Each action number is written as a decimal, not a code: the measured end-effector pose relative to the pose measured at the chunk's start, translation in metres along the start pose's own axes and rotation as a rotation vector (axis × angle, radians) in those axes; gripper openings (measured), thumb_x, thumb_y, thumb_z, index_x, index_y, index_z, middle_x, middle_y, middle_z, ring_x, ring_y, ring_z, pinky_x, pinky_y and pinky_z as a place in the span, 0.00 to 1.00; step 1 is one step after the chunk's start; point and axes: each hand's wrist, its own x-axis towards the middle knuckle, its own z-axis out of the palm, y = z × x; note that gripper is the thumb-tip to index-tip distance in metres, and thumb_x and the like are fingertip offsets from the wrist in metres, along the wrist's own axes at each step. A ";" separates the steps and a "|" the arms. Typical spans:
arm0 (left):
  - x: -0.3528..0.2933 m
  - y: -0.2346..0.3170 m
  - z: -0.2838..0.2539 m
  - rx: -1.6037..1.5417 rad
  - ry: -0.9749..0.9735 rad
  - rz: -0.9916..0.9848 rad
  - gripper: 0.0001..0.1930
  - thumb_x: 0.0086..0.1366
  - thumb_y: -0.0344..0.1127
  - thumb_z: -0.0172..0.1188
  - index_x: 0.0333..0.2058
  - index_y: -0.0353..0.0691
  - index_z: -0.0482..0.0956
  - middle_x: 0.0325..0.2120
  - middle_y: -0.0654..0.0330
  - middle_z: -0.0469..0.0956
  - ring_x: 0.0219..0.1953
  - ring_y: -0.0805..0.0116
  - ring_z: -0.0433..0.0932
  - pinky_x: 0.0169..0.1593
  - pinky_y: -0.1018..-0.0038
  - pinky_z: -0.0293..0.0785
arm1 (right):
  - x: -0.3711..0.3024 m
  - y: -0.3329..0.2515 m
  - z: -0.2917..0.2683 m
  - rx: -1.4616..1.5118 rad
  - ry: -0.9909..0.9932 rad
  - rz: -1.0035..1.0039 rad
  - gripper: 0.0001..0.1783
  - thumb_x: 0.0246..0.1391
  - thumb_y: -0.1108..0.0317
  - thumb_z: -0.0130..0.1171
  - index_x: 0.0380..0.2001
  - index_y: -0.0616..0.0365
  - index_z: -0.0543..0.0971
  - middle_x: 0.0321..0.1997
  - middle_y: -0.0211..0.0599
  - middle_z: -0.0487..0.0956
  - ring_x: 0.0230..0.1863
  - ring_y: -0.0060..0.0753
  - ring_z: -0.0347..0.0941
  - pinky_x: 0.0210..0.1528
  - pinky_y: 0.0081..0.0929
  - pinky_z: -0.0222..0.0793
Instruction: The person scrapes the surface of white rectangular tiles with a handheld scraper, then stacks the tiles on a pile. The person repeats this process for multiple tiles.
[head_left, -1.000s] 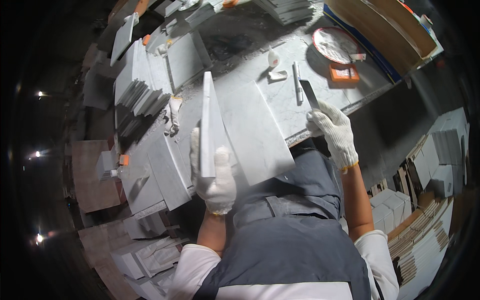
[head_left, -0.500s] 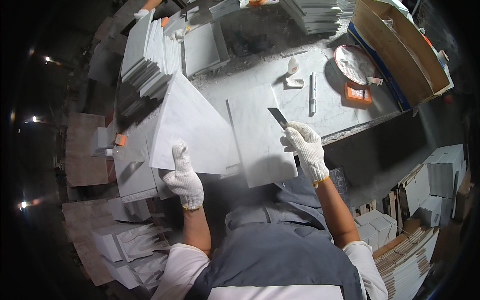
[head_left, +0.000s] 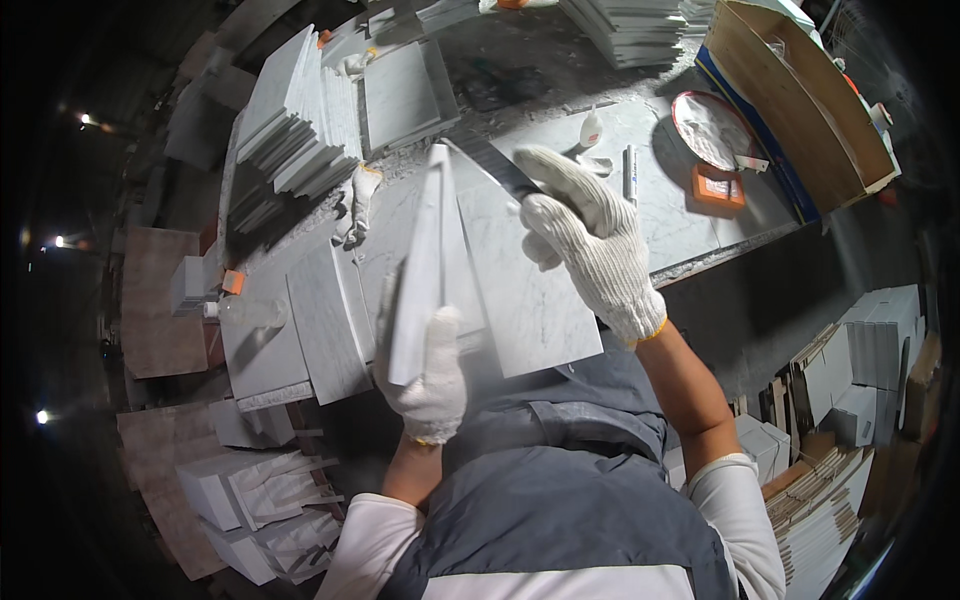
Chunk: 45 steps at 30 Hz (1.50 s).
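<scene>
My left hand (head_left: 438,385), in a white knit glove, grips a white marble tile (head_left: 418,285) that stands turned so its narrow edge faces up. Gloved likewise, my right hand (head_left: 600,250) holds a flat dark metal scraper blade (head_left: 490,163), its far end close to the tile's upper corner; whether the two touch I cannot tell. Below the blade, another marble tile (head_left: 530,300) lies flat, sticking out past the table's front edge. Left of my left hand rests a further flat tile (head_left: 325,320), and beyond it a crumpled white glove (head_left: 360,205).
Stacked tiles (head_left: 290,120) stand at the back left of the table. A small white bottle (head_left: 591,128), a marker (head_left: 631,172), a round dish of white powder (head_left: 712,130), an orange box (head_left: 718,187) and a long cardboard box (head_left: 800,100) occupy the right side. A clear bottle (head_left: 250,312) lies left.
The held tile has turned from showing its broad face to edge-up and moved right. My right hand has risen, bringing the blade to the tile's upper corner. The crumpled glove has come into sight.
</scene>
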 end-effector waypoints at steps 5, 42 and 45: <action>-0.009 0.000 0.011 0.025 -0.151 0.332 0.26 0.65 0.24 0.64 0.61 0.23 0.70 0.55 0.39 0.78 0.55 0.46 0.81 0.60 0.59 0.78 | 0.019 -0.022 0.003 -0.287 -0.085 -0.296 0.25 0.60 0.80 0.56 0.62 0.57 0.78 0.52 0.33 0.83 0.45 0.19 0.78 0.47 0.18 0.75; -0.024 0.004 0.029 0.131 -0.353 0.497 0.31 0.59 0.22 0.67 0.62 0.25 0.70 0.58 0.36 0.74 0.62 0.37 0.75 0.63 0.53 0.75 | -0.043 -0.020 -0.028 -0.460 0.047 -0.264 0.24 0.58 0.82 0.56 0.57 0.57 0.82 0.41 0.32 0.84 0.34 0.18 0.76 0.36 0.17 0.74; -0.026 0.007 0.029 0.127 -0.348 0.473 0.31 0.58 0.20 0.66 0.62 0.25 0.71 0.59 0.37 0.74 0.62 0.38 0.75 0.63 0.53 0.74 | -0.040 -0.019 -0.028 -0.441 0.074 -0.268 0.29 0.51 0.88 0.57 0.57 0.58 0.81 0.40 0.42 0.84 0.40 0.32 0.81 0.45 0.27 0.77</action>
